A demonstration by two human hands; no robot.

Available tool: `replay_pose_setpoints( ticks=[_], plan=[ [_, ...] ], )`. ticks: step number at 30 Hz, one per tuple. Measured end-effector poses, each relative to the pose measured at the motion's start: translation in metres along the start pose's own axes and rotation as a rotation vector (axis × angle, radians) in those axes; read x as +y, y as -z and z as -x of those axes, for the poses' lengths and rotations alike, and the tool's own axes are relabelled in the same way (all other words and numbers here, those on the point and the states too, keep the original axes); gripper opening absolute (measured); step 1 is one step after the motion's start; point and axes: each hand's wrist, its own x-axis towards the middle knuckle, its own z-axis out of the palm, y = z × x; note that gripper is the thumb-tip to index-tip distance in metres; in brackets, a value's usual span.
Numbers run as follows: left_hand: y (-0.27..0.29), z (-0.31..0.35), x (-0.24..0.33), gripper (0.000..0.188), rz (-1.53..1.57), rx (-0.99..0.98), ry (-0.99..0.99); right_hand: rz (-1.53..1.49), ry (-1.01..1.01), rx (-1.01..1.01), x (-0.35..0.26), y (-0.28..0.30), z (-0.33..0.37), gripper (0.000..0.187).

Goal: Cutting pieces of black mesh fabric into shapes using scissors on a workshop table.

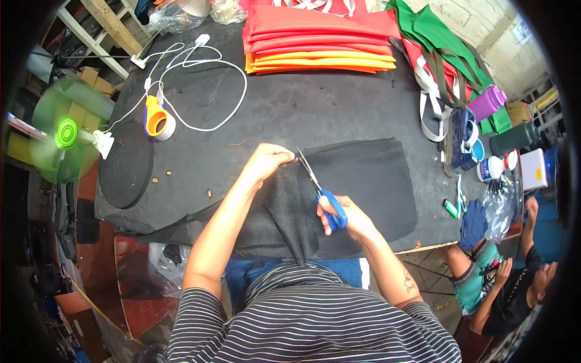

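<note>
Black mesh fabric [363, 175] lies across the near part of the dark table, with a loose length trailing left under my left forearm. My left hand [269, 162] pinches the fabric's far edge between thumb and fingertips. Around the blue handles of a pair of scissors [331, 212] my right hand [351, 219] is closed. The scissor blades point away and to the left, their tips close to my left fingertips at the mesh's edge. Whether the blades are on the cloth or just above it, I cannot tell.
Red and orange folded fabric [321, 42] is stacked at the back. A tape dispenser [158, 121] and white cable [209, 128] lie left, near a clip fan [65, 132]. Bottles, a purple one [486, 103] among them, line the right edge. Another person [508, 290] sits at lower right.
</note>
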Motion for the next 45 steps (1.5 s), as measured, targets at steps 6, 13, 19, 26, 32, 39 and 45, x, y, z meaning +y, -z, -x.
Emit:
replay_pose_setpoints(
  ticks=[6, 13, 19, 26, 32, 39, 45],
  plan=[
    [0.000, 0.002, 0.002, 0.015, 0.031, -0.012, 0.015, 0.029, -0.033, 0.039, 0.000, -0.003, -0.008, 0.038],
    [0.001, 0.001, -0.001, 0.015, 0.037, -0.015, -0.011, 0.034, -0.010, 0.032, 0.000, -0.001, -0.007, 0.037],
    [0.001, 0.003, 0.002, 0.015, 0.047, -0.022, -0.003, 0.064, 0.003, 0.044, -0.005, -0.006, -0.003, 0.036],
    [0.002, 0.001, -0.009, 0.015, -0.013, 0.036, -0.091, 0.121, 0.064, 0.096, -0.005, -0.014, 0.001, 0.033],
    [0.001, 0.011, 0.014, 0.015, -0.030, 0.027, -0.028, 0.149, 0.000, 0.024, -0.005, -0.012, 0.004, 0.038],
    [0.001, 0.016, 0.020, 0.013, -0.018, -0.004, -0.023, 0.147, 0.013, 0.020, -0.005, -0.014, 0.000, 0.036],
    [0.002, 0.018, 0.022, 0.013, 0.010, -0.016, -0.035, 0.138, 0.035, 0.039, -0.004, -0.020, -0.001, 0.033]
  ],
)
